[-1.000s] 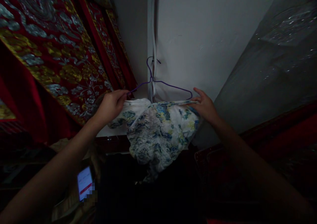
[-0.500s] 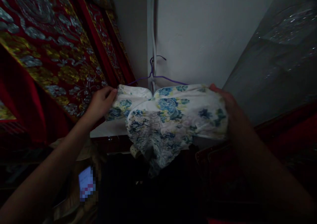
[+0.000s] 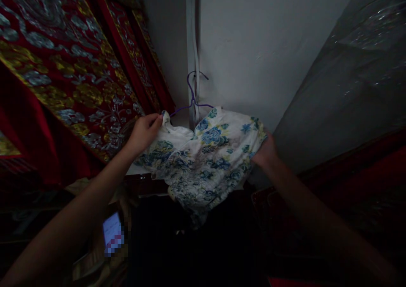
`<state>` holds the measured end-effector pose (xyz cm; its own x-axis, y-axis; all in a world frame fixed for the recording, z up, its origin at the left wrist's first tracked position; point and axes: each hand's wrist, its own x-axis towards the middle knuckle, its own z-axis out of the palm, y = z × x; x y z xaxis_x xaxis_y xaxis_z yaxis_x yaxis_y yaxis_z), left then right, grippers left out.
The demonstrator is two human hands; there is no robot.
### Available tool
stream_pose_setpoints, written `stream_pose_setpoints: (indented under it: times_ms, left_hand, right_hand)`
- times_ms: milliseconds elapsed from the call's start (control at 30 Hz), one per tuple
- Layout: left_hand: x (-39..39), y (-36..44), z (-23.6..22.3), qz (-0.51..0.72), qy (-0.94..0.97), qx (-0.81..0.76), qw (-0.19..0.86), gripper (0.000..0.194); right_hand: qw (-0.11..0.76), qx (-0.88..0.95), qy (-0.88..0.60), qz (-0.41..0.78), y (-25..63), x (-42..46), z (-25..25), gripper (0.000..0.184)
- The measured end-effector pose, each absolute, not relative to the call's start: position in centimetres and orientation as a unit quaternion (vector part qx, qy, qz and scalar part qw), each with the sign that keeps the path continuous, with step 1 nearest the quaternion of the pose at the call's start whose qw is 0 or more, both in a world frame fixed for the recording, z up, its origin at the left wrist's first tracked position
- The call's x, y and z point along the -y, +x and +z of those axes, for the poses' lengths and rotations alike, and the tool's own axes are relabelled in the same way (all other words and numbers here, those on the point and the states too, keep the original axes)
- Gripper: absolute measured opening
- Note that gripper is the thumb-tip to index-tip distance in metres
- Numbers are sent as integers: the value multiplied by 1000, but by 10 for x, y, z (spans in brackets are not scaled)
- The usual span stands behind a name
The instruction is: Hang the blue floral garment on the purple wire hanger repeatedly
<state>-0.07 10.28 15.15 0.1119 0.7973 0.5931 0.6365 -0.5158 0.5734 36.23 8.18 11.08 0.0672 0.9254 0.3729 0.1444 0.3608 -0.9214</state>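
A white blouse [image 3: 215, 151] with blue and yellow flowers hangs on a purple hanger [image 3: 192, 96]. Its right shoulder covers that arm of the hanger; part of the left arm shows beside the neckline. My left hand [image 3: 144, 132] pinches the blouse's left shoulder near the hanger's end. At the other side, my right hand [image 3: 265, 149] is closed at the sleeve edge, its fingers partly hidden by the cloth. The lower part of the blouse hangs bunched and crinkled in front of me.
Red cloth with gold and silver embroidery [image 3: 91, 92] hangs at the left. Behind the hanger runs a pale cable [image 3: 196, 45] down the white wall [image 3: 253, 58]. Clear plastic sheeting [image 3: 349, 79] slopes at the right. A lit phone [image 3: 112, 230] glows at the lower left.
The blouse's right shoulder came up over the hanger's right arm. My right hand moved outward with the sleeve, then back in and lower. My left hand went out and returned towards the hanger.
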Motion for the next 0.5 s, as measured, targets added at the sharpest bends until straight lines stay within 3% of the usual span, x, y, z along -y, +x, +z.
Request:
stream_pose_setpoints:
  times_ms: [100, 267, 333, 400, 467, 500]
  left_hand:
    - [-103, 1, 151, 491, 693, -509, 138, 41]
    - [-101, -4, 152, 540, 670, -501, 96, 37]
    - [-98, -8, 149, 517, 684, -510, 74, 35]
    - [-93, -10, 143, 489, 707, -505, 83, 36]
    - [-85, -6, 136, 479, 730, -472, 116, 44]
    - [-81, -2, 133, 482, 740, -449, 134, 48]
  right_hand:
    - [613, 541, -384, 429, 372, -73, 126, 86]
    - [617, 551, -294, 479, 351, -40, 167, 90]
    - [527, 610, -249, 536, 334, -25, 173, 87]
    - [348, 701, -184, 595, 318, -12, 170, 80]
    - [186, 787, -153, 568, 304, -5, 158, 63]
    - [152, 825, -167, 517, 297, -5, 149, 53]
